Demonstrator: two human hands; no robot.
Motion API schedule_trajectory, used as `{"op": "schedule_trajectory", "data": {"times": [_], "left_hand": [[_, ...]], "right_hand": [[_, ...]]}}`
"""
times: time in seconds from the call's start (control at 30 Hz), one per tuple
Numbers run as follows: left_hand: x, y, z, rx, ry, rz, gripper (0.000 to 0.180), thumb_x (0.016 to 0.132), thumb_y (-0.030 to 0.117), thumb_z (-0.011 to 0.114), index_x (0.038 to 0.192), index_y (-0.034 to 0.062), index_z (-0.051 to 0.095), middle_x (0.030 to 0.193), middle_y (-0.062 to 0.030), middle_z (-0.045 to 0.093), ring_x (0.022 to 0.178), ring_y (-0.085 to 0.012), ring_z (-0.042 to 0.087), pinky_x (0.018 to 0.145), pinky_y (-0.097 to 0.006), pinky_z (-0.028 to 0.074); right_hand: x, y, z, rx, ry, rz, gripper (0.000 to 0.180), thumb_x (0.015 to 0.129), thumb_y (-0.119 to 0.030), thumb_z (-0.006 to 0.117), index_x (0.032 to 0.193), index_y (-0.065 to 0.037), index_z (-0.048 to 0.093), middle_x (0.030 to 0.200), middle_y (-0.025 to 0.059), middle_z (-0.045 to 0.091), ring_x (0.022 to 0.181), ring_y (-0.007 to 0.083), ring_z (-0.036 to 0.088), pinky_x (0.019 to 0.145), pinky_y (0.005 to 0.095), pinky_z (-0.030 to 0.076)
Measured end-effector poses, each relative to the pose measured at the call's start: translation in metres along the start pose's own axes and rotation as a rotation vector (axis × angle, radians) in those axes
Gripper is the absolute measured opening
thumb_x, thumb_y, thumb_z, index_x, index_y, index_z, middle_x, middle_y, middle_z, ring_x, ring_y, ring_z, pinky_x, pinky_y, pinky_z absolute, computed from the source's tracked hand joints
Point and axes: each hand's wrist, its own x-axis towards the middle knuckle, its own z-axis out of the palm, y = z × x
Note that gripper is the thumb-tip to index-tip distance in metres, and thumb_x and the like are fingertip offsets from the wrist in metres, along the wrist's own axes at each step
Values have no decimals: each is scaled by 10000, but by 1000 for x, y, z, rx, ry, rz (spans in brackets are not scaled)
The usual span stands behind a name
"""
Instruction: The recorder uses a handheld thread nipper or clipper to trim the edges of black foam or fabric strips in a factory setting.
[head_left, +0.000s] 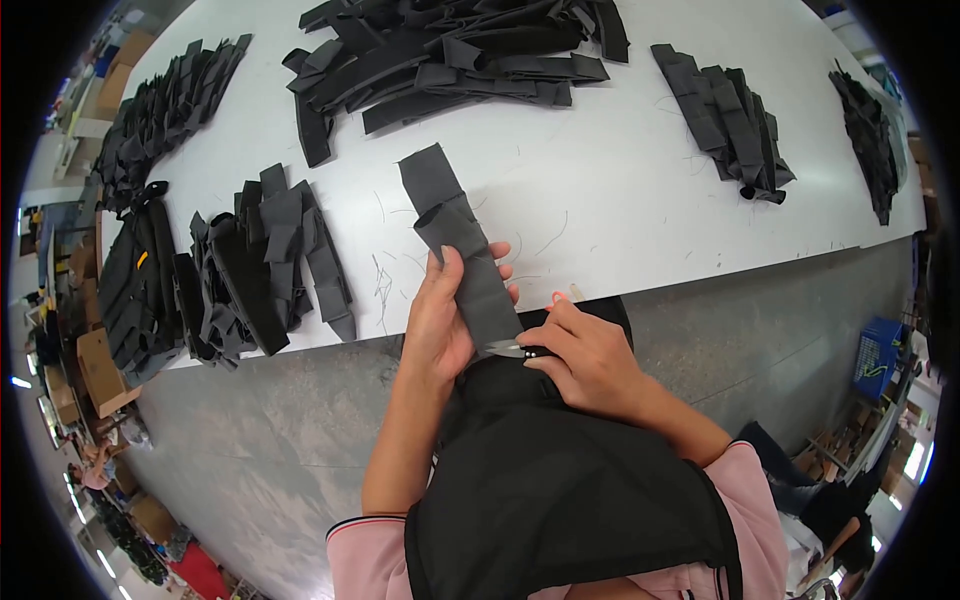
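Observation:
My left hand (443,318) grips a dark grey fabric strip (480,290), thumb on top and fingertips showing past its right edge. The strip slants from the table toward my lap, with a folded loop (446,222) sewn partway along it. Closed around a pair of thread snips (507,349) is my right hand (590,362). The metal blades point left, at the strip's lower end; whether they touch it I cannot tell. Most of the handle is hidden by my fingers. Loose dark threads (383,280) lie on the white table (600,200) around the strip.
A large heap of dark strips (450,70) covers the table's far middle. More stacks lie at near left (265,265), far left (165,125), right (730,125) and far right (866,140). A black bag-like item (140,280) hangs over the left edge. A blue crate (878,357) stands on the floor.

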Motion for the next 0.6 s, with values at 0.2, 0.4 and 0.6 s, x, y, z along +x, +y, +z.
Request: {"op": "schedule_trajectory", "data": {"times": [0.2,0.4,0.6], "left_hand": [[-1,1,-4,-15,-50,-66,364,977,335,395,1242,92,341,1130,-137,539,935,-202,565,778,-395,541],[0,-1,-5,-38,-53,-82,359,976,340,398,1233,95,346,1123,-132,540,935,-196,562,780,-394,539],[0,-1,-2,-32,-63,-75,354,977,337,397,1228,93,347,1125,-134,540,924,-196,564,773,-394,540]], "right_hand": [[2,1,0,4,-53,-20,255,687,-69,715,904,-75,582,806,62,482,680,234,559,586,331,443],[2,-2,0,52,-20,16,232,676,-46,713,889,-52,624,710,74,499,640,245,553,797,366,506],[2,0,2,-5,-11,-61,292,654,-76,729,919,-84,607,774,37,477,607,206,521,530,317,414]]}}
